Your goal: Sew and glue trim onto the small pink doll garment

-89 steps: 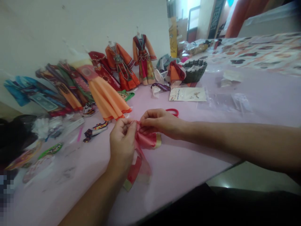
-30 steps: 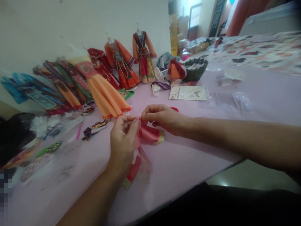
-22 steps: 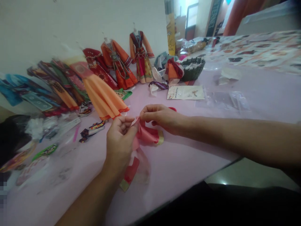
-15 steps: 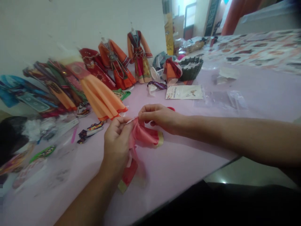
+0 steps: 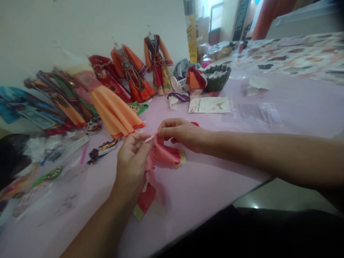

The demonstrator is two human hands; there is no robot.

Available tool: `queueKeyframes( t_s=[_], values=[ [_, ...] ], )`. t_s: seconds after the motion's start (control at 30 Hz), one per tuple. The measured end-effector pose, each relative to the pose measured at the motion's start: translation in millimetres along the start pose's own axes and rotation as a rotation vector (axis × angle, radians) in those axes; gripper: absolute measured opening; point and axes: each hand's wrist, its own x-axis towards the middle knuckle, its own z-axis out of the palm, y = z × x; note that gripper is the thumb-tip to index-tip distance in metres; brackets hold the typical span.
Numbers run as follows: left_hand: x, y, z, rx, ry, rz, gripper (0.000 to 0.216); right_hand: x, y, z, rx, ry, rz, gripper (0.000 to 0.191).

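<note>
A small pink satin doll garment (image 5: 165,154) with red and pale gold trim hangs between my hands, just above the table. My left hand (image 5: 133,154) pinches its upper edge, where a whitish strip shows between thumb and fingers. Close beside it, my right hand (image 5: 178,132) grips the same edge with its fingertips closed. A red strip with a gold end (image 5: 145,202) dangles below my left hand. Something red shows in part behind my right hand. Whether the fingers also hold a small tool is too blurred to tell.
Miniature dresses, among them an orange one (image 5: 115,107), lean along the wall. A dark green basket (image 5: 219,79), a printed card (image 5: 209,105) and clear plastic bags (image 5: 255,113) lie farther back. Trim scraps (image 5: 103,150) sit on the left. The table edge (image 5: 215,216) runs near my body.
My left hand has shifted very slightly to the left, and a little more of the whitish strip shows. Both hands keep hold of the pink garment; the view has moved slightly.
</note>
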Motion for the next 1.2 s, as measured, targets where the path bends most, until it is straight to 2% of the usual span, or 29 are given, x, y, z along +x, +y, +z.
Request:
queueKeyframes(
  t_s=[0.87,1.03,1.2],
  values=[
    [-1.4,1.0,-2.7,0.042,-0.018,0.039,0.021,3.0,2.2,-2.1,0.021,-0.051,-0.053,0.014],
    [-3.1,2.8,-4.0,0.004,-0.033,0.009,0.013,1.0,0.8,-3.4,-0.005,-0.08,-0.098,0.011],
    [-3.3,4.0,-3.5,-0.05,-0.077,-0.04,0.014,2.5,3.4,-4.8,0.015,-0.132,-0.132,0.01]
  ],
)
